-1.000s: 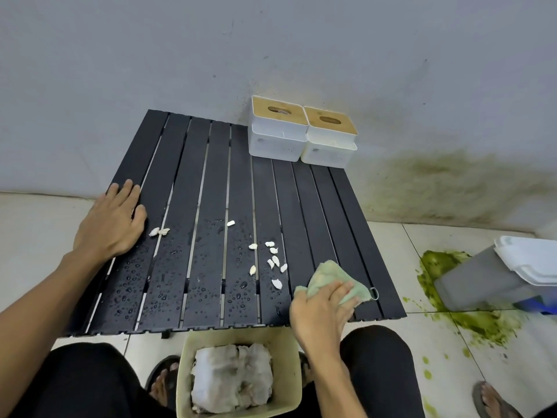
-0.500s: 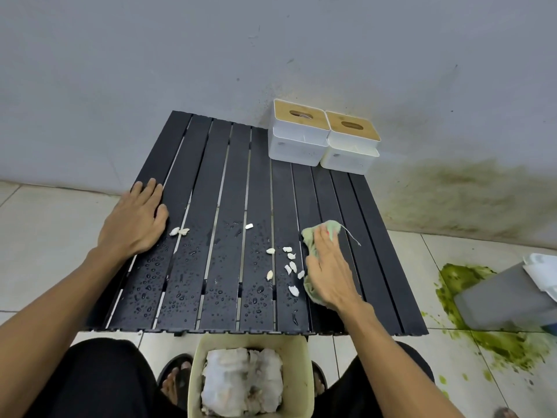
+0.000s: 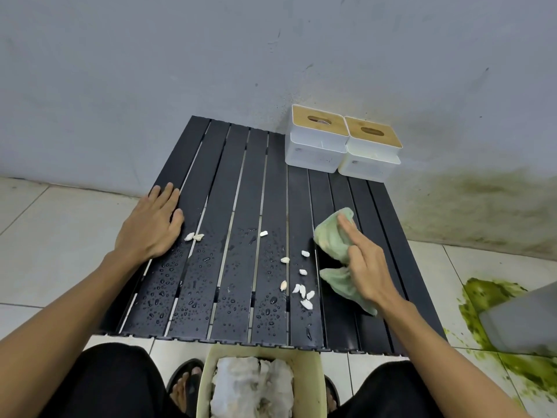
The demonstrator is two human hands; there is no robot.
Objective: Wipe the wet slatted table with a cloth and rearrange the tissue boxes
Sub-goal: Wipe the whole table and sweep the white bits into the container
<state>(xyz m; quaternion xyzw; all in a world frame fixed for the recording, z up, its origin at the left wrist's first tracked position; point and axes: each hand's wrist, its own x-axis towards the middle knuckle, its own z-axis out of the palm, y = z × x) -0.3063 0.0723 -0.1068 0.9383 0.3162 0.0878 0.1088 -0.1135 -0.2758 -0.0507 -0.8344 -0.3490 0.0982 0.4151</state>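
Wet slatted table (image 3: 241, 188) | two tissue boxes (image 3: 340, 143) | right hand (image 3: 366, 263) grip clasps one cloth (image 3: 333, 239) | left hand (image 3: 150, 224) flat, unclenched

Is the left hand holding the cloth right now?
No, the left hand lies flat on the table's left slats, while the right hand presses the green cloth.

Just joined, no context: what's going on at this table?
A person is wiping a wet black slatted table. The right hand presses a green cloth onto the right-hand slats, which look dry; the left hand lies flat on the left edge. Water drops and small white scraps cover the near middle and left. Two tissue boxes sit side by side at the far right corner. A bin of crumpled tissue stands below the near edge.
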